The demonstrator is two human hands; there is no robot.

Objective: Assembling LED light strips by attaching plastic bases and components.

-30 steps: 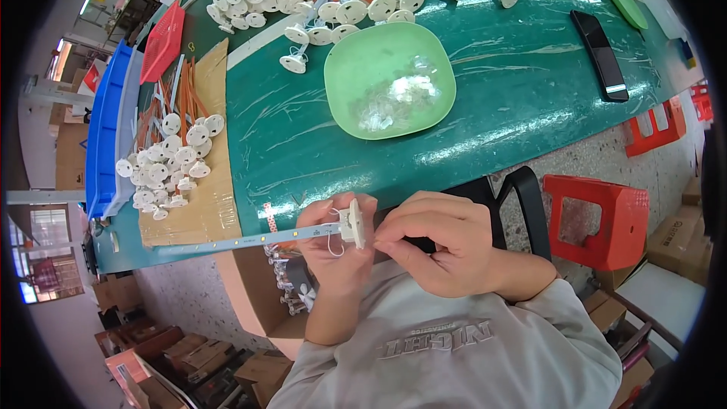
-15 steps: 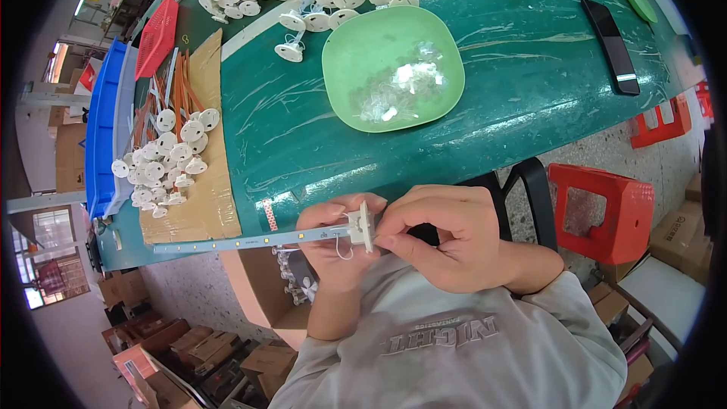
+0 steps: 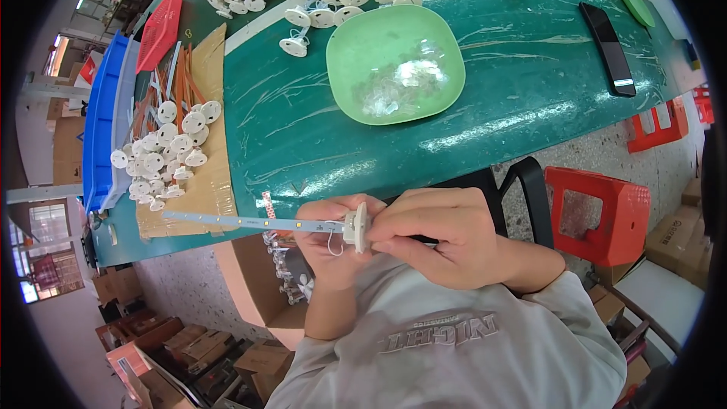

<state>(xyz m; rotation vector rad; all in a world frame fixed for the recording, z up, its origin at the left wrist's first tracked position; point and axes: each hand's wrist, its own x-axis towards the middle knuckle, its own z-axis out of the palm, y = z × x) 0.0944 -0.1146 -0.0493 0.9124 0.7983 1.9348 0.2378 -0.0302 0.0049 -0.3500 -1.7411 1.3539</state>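
Two hands meet just below the near edge of the green table (image 3: pixel 303 129). The left hand (image 3: pixel 333 246) is curled shut round a thin strip (image 3: pixel 250 221) that juts out leftward; the right hand (image 3: pixel 443 238) pinches a white round cap (image 3: pixel 356 227) on the strip's end. Brown cartons (image 3: pixel 189 348) sit under the table; right of it lies another carton (image 3: pixel 674 238) beside a red stool (image 3: pixel 598 212).

A desk (image 3: pixel 530 98) covered in glossy teal sheeting is seen, with bright light reflected off its surface. A speckled grey concrete floor (image 3: pixel 598 155) is visible beyond its near edge. Two red plastic stools (image 3: pixel 602 212) are placed on the floor to the right, beside cardboard boxes (image 3: pixel 670 238). More cardboard boxes (image 3: pixel 189 348) are stacked lower left. A window (image 3: pixel 34 257) is noted at far left.
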